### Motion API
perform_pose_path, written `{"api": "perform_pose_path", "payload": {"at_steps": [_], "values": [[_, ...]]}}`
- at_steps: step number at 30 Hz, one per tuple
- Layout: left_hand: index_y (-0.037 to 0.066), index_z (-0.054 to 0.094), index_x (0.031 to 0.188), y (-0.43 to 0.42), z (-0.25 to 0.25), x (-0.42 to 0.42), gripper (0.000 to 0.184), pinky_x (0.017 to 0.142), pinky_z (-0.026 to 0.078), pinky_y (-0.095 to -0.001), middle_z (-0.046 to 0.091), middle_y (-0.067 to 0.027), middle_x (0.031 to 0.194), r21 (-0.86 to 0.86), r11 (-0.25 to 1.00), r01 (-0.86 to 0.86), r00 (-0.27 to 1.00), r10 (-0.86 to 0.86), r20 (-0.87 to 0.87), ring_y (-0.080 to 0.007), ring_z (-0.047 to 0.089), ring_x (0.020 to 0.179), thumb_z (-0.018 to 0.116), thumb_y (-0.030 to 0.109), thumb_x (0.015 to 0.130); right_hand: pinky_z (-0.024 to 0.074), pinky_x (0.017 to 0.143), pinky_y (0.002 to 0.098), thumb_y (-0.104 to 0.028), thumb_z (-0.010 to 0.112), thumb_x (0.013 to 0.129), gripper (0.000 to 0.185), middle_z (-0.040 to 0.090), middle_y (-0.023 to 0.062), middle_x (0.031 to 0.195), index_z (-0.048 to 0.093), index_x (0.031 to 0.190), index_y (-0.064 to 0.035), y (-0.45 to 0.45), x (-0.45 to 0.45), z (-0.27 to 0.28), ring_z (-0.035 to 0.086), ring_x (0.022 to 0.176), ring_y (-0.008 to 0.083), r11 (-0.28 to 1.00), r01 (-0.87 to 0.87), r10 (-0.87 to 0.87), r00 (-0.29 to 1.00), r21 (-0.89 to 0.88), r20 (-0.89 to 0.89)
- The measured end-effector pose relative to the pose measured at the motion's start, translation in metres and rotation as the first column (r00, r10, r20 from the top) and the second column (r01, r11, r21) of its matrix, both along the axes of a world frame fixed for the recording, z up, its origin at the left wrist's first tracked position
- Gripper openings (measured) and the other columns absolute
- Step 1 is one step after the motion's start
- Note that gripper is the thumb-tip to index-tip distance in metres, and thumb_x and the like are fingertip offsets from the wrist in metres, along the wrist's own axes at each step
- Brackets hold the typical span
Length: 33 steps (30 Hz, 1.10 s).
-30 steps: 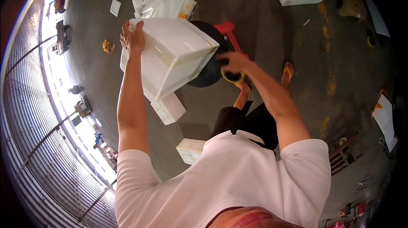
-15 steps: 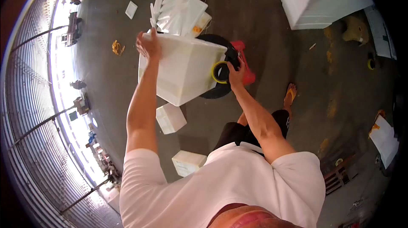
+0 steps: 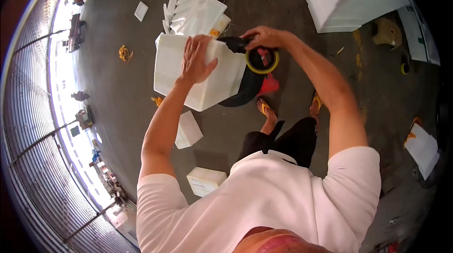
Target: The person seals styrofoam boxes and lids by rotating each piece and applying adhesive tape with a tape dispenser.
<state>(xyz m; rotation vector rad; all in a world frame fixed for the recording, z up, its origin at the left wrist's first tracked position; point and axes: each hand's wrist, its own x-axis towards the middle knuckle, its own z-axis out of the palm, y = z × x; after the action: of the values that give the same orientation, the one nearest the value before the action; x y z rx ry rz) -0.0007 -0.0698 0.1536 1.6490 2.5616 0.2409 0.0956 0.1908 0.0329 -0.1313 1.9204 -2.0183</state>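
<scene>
A large white foam box sits tilted in front of me, on top of a black round object. My left hand lies on the box's upper face, fingers extended and thumb apart. At the box's right-hand edge, my right hand grips a tape dispenser carrying a yellow-rimmed tape roll. The dispenser's black front end is at the box's corner; whether tape is stuck there, I cannot tell. A red object shows behind and below the roll, partly hidden.
Foam lids lie heaped beyond the box. Two smaller foam boxes are on the floor nearer me. A big white container stands at upper right, by a tan object. Scraps of yellow material lie on the floor.
My left hand has moved from the box's far-left edge onto its upper face. My right hand has swung up and over with the tape dispenser, to the box's upper right corner.
</scene>
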Motion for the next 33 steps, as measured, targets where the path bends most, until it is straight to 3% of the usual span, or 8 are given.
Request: {"api": "perform_pose_path", "payload": {"at_steps": [5, 7, 12, 19, 24, 28, 30, 33], "values": [[0.007, 0.048, 0.131, -0.011, -0.031, -0.042, 0.065, 0.109, 0.028, -0.0469, 0.049, -0.0176, 0.129, 0.135, 0.886, -0.443, 0.876, 0.46, -0.148, -0.0336, 0.043, 0.123, 0.074, 0.025, 0.074, 0.0475, 0.072, 0.0235, -0.01, 0.077, 0.079, 0.054, 0.066, 0.005, 0.098, 0.059, 0.13, -0.0061, -0.1, 0.097, -0.022, 0.06, 0.083, 0.0088, 0.973, 0.213, -0.208, 0.976, -0.092, 0.06], [0.006, 0.049, 0.131, -0.016, -0.034, -0.055, 0.062, 0.108, 0.029, -0.0458, 0.05, -0.0177, 0.129, 0.232, 0.464, -0.855, 0.473, 0.881, -0.019, -0.0339, 0.042, 0.123, 0.072, 0.028, 0.077, 0.0471, 0.076, 0.0243, -0.009, 0.076, 0.079, 0.052, 0.066, 0.0047, 0.099, 0.061, 0.128, -0.006, -0.113, 0.095, -0.023, 0.06, 0.085, 0.0092, 0.934, 0.306, -0.299, 0.952, -0.184, 0.065], [0.011, 0.055, 0.124, -0.025, 0.005, 0.013, 0.06, 0.1, 0.037, -0.0474, 0.055, -0.0129, 0.123, 0.01, 1.0, 0.027, 0.997, -0.026, -0.076, -0.033, 0.049, 0.114, 0.079, 0.029, 0.071, 0.0477, 0.074, 0.0232, -0.013, 0.076, 0.079, 0.053, 0.069, 0.0044, 0.094, 0.059, 0.13, -0.0051, -0.089, 0.036, -0.044, 0.061, 0.081, 0.0081, 0.916, 0.322, -0.32, 0.946, -0.241, 0.046], [0.015, 0.056, 0.126, -0.024, -0.029, -0.016, 0.058, 0.104, 0.032, -0.0453, 0.058, -0.0124, 0.119, -0.037, 0.846, -0.532, 0.842, 0.524, -0.131, -0.0336, 0.049, 0.116, 0.07, 0.045, 0.077, 0.05, 0.081, 0.0259, -0.011, 0.075, 0.08, 0.057, 0.067, 0.0073, 0.107, 0.056, 0.133, -0.0059, -0.092, 0.129, -0.033, 0.061, 0.093, 0.0109, 0.938, 0.155, -0.121, 0.984, -0.31, 0.127], [0.012, 0.05, 0.132, -0.008, -0.024, -0.026, 0.07, 0.107, 0.033, -0.0463, 0.055, -0.0199, 0.128, 0.081, 0.323, -0.943, 0.318, 0.945, -0.073, -0.0368, 0.046, 0.125, 0.069, 0.052, 0.077, 0.0503, 0.081, 0.0271, -0.005, 0.073, 0.08, 0.051, 0.067, 0.0074, 0.103, 0.058, 0.129, -0.0017, -0.082, 0.146, -0.035, 0.061, 0.09, 0.0112, 0.861, 0.413, -0.384, 0.911, -0.299, 0.152], [0.012, 0.048, 0.137, -0.026, -0.019, 0.011, 0.08, 0.113, 0.027, -0.0478, 0.048, -0.0177, 0.139, 0.19, 0.929, -0.318, 0.946, 0.323, 0.007, -0.0399, 0.033, 0.136, 0.075, 0.05, 0.072, 0.0505, 0.08, 0.0255, -0.014, 0.076, 0.079, 0.052, 0.068, 0.005, 0.1, 0.061, 0.127, -0.0047, -0.045, 0.063, -0.06, 0.062, 0.086, 0.0094, 0.89, 0.404, -0.386, 0.914, -0.211, 0.125], [0.019, 0.051, 0.138, -0.016, 0.028, 0.082, 0.085, 0.119, 0.016, -0.0509, 0.04, -0.0128, 0.148, -0.152, 0.963, 0.223, 0.975, -0.219, 0.039, -0.0389, 0.021, 0.144, 0.081, 0.048, 0.065, 0.0505, 0.083, 0.0254, -0.014, 0.075, 0.079, 0.054, 0.068, 0.0037, 0.104, 0.059, 0.13, -0.0058, -0.036, 0.039, -0.04, 0.062, 0.089, 0.0087, 0.897, 0.411, -0.399, 0.912, -0.165, 0.097], [0.016, 0.062, 0.11, -0.002, 0.02, 0.106, 0.06, 0.116, 0.022, -0.0558, 0.05, -0.0126, 0.134, -0.178, 0.936, 0.303, 0.948, -0.277, 0.159, -0.038, 0.032, 0.139, 0.083, 0.038, 0.059, 0.0506, 0.084, 0.0266, -0.022, 0.076, 0.078, 0.056, 0.067, 0.0058, 0.108, 0.059, 0.129, -0.0044, -0.02, 0.022, -0.019, 0.063, 0.091, 0.0112, 0.934, 0.339, -0.313, 0.929, -0.114, 0.196]]}}
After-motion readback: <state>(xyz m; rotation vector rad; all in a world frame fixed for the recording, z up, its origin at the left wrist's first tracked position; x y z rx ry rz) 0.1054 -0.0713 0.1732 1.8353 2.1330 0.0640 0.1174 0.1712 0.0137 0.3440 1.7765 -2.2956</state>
